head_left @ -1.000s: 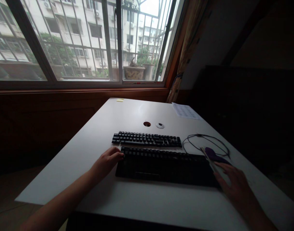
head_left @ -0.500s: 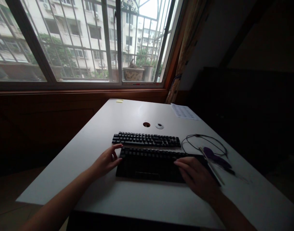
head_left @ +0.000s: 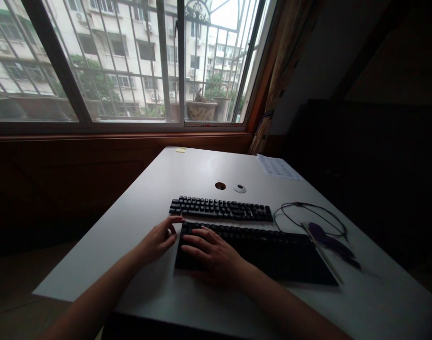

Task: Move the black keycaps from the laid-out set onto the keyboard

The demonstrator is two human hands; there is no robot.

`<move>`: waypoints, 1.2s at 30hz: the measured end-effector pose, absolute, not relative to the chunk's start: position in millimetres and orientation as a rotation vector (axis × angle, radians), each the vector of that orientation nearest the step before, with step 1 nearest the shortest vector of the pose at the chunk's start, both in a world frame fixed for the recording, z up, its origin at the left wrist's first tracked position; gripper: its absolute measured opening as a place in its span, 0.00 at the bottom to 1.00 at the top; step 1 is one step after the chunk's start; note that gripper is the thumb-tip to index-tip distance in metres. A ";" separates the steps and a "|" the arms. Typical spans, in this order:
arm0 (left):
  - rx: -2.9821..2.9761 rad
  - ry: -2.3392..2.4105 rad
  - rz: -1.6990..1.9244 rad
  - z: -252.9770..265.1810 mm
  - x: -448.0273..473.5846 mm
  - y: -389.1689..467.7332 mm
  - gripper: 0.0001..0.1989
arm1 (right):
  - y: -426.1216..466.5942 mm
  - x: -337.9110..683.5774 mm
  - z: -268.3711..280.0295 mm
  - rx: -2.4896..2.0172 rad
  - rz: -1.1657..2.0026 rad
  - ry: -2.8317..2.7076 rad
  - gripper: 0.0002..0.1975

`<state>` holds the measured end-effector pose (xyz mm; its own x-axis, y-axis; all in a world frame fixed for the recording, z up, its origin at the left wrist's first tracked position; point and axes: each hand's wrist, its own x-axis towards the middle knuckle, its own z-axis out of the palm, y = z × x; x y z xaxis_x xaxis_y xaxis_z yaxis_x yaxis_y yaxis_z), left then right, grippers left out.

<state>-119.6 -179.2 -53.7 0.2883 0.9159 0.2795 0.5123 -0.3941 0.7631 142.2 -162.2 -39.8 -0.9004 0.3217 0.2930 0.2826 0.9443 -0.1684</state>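
A black keyboard (head_left: 272, 259) lies on the white table, with keys (head_left: 233, 231) showing along its far edge and a dark, bare-looking front part. Beside its far left corner is my left hand (head_left: 159, 241). The index fingertip reaches that corner, and the thumb stays apart from it. My right hand (head_left: 214, 252) lies across the left part of the keyboard, palm down with fingers spread, hiding the surface beneath. Whether something small sits under those fingertips, I cannot tell. Just behind the keyboard, black keycaps (head_left: 221, 208) stand in close rows on the table.
Right of the keyboard lie a looped black cable (head_left: 329, 212), a thin light-coloured stick (head_left: 331, 264) and a dark purple item (head_left: 325, 241). Farther back are a round hole (head_left: 220, 186), a white ring cover (head_left: 240, 188), a printed sheet (head_left: 277, 166) and a yellow note (head_left: 181, 149).
My right hand has moved left, from the keyboard's right side to its left part, and its fingers have spread. My left hand stays by the far left corner. The view has shifted slightly.
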 end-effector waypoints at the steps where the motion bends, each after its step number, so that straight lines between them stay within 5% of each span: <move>1: 2.010 1.266 0.982 -54.0 -119.7 -178.4 0.23 | -161.9 142.6 -40.8 -0.448 0.181 -2.782 0.33; 21: 2.053 1.288 1.032 -57.6 -119.5 -176.5 0.26 | -163.3 142.1 -37.7 -0.546 0.360 -2.760 0.39; 36: 2.058 1.287 1.046 -56.1 -118.6 -177.1 0.24 | -163.3 145.9 -43.3 -0.408 0.258 -2.771 0.30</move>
